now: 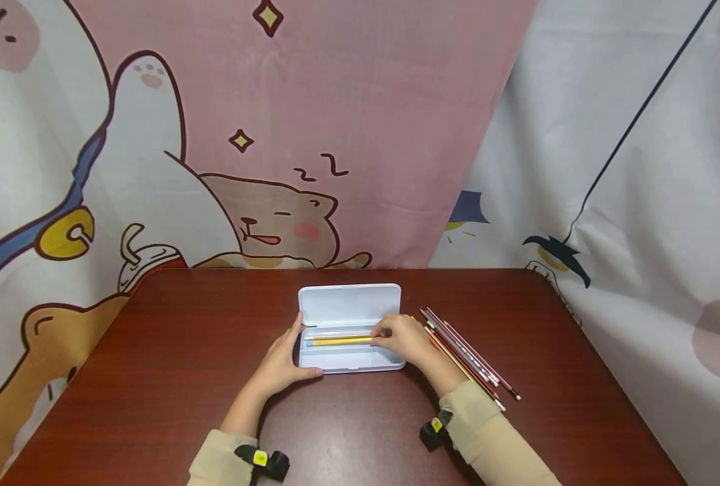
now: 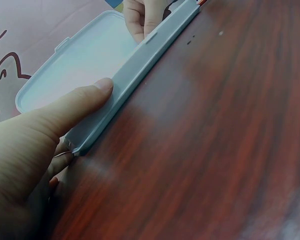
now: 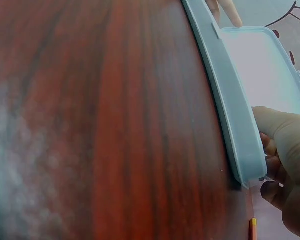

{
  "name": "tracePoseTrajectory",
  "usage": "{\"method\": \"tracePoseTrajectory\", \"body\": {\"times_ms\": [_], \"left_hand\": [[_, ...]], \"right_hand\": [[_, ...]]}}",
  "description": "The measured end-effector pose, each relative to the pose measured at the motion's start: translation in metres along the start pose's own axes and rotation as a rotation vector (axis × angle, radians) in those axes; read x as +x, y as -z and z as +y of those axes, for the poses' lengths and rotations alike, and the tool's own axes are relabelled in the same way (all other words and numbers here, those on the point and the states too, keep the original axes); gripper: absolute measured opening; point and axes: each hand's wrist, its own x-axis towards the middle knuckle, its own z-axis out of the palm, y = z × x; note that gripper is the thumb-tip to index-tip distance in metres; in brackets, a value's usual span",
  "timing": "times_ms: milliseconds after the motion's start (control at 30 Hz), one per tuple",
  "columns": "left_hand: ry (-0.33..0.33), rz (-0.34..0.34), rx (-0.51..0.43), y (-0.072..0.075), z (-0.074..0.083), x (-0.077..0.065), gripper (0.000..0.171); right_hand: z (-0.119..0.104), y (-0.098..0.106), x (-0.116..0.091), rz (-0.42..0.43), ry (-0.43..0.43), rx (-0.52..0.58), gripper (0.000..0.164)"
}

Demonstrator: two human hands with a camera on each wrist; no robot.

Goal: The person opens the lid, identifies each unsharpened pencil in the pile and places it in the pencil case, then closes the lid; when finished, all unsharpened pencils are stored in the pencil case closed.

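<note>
A white pencil case (image 1: 350,369) lies on the table with its lid (image 1: 349,305) raised at the back. My left hand (image 1: 279,361) grips the case's left end; in the left wrist view the thumb (image 2: 92,95) presses its front wall and the other fingers go round the end. Inside, yellow pencils (image 1: 338,341) lie lengthwise in the rear part. At the right side of the case my right hand (image 1: 404,337) reaches in over the rim, thumb and fingers pinching the right end of a yellow pencil. That end is hidden by the fingers.
Several striped and coloured pencils (image 1: 466,354) lie in a slanting bundle right of the case, partly under my right forearm. The dark red wooden table (image 1: 171,378) meets a printed cloth (image 1: 360,101) at the back and on both sides.
</note>
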Motion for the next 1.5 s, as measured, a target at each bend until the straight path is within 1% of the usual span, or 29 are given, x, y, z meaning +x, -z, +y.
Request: {"method": "tracePoseTrajectory", "body": {"times_ms": [133, 233, 367, 533, 667, 733, 867, 967, 1067, 1267, 1500], "left_hand": [[-0.003, 0.005, 0.007, 0.000, 0.001, 0.000, 0.126], [-0.004, 0.008, 0.009, 0.001, 0.002, 0.000, 0.127], [0.000, 0.005, 0.008, 0.001, 0.003, 0.000, 0.127], [0.000, -0.002, 0.002, 0.001, 0.002, -0.001, 0.127], [-0.001, -0.004, 0.002, 0.001, 0.002, -0.001, 0.126], [0.002, -0.006, 0.004, 0.001, 0.003, -0.001, 0.126], [-0.002, -0.005, 0.007, 0.002, 0.003, -0.001, 0.127], [-0.005, -0.002, 0.007, 0.001, 0.002, -0.001, 0.127], [-0.003, -0.001, 0.005, 0.001, 0.002, -0.001, 0.127], [-0.001, -0.008, 0.003, 0.002, 0.003, -0.001, 0.126], [0.007, -0.013, 0.001, 0.002, 0.003, -0.001, 0.125]], "right_hand": [[0.000, 0.000, 0.001, -0.017, -0.017, 0.004, 0.010], [0.000, 0.001, 0.000, -0.012, -0.014, 0.010, 0.010], [0.000, 0.001, -0.002, 0.022, -0.011, 0.033, 0.011], [0.001, 0.007, -0.011, 0.098, -0.007, 0.041, 0.012], [0.001, 0.016, -0.024, 0.150, 0.000, 0.052, 0.013], [0.002, 0.021, -0.032, 0.161, -0.021, 0.067, 0.014], [0.006, 0.026, -0.050, 0.211, -0.061, 0.076, 0.016], [0.011, 0.029, -0.063, 0.267, -0.069, 0.062, 0.017], [0.015, 0.035, -0.075, 0.298, -0.090, 0.047, 0.017], [0.024, 0.048, -0.096, 0.303, -0.179, 0.008, 0.018], [0.036, 0.056, -0.118, 0.299, -0.232, -0.029, 0.019]]}}
